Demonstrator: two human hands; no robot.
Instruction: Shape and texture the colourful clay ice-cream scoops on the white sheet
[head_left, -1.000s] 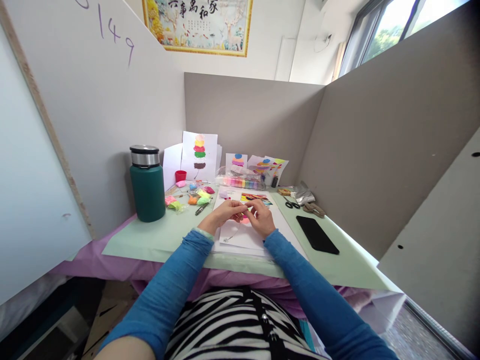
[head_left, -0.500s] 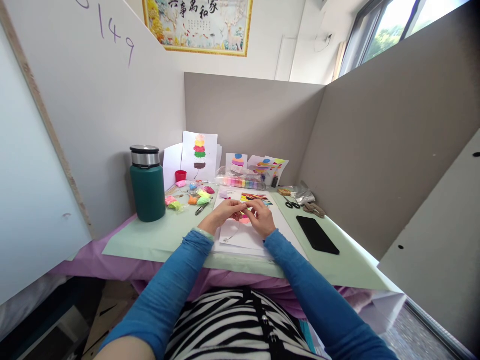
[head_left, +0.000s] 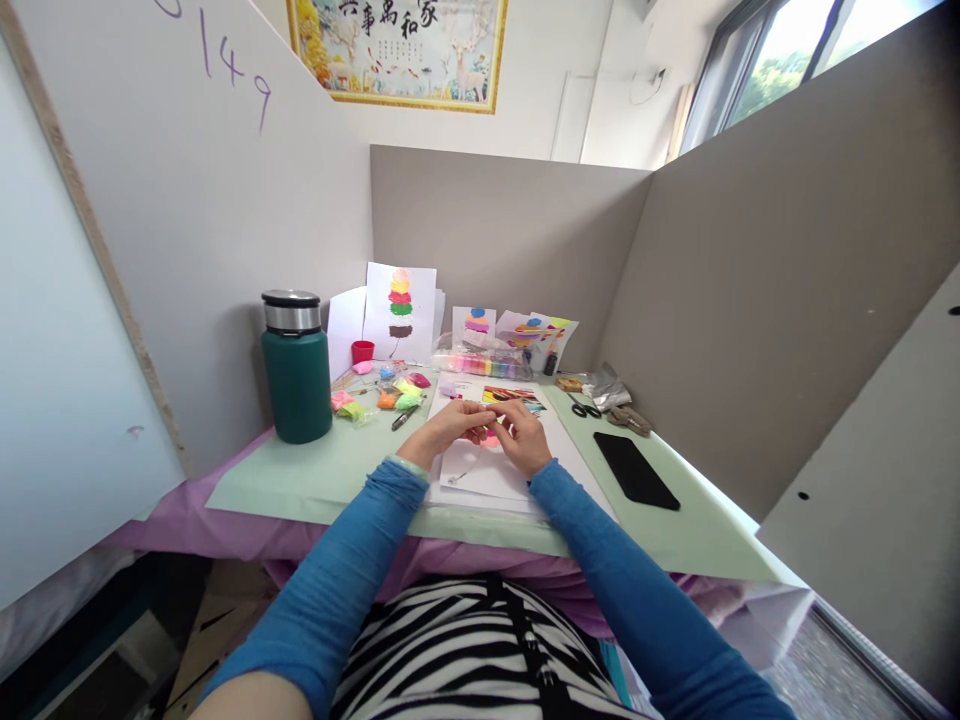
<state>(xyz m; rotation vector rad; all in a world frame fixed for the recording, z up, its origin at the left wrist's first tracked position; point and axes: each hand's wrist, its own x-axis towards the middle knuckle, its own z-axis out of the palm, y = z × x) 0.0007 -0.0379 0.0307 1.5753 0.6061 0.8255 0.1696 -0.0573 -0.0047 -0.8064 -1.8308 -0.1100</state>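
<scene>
Over a white sheet of paper (head_left: 491, 482), my left hand (head_left: 452, 428) and my right hand (head_left: 525, 440) meet at the fingertips. Both are closed in a pinch, thumbs and forefingers touching. Whatever sits between them is too small or hidden to make out. A pink patch (head_left: 490, 440) on the sheet shows just below the fingers, with a thin drawn line running down to the lower left. My hands cover part of the colourful striped picture (head_left: 510, 397) behind them.
At left stands a green bottle (head_left: 297, 385). Bags of coloured clay (head_left: 409, 400) and a pen (head_left: 401, 421) lie left of the paper. On the right are scissors (head_left: 585, 408) and a black phone (head_left: 636, 470). Propped drawings (head_left: 400, 310) and a clear pack (head_left: 484, 363) line the back.
My fingers shift very slightly while staying pinched together over the paper. The view moves a touch; nothing else visibly changes.
</scene>
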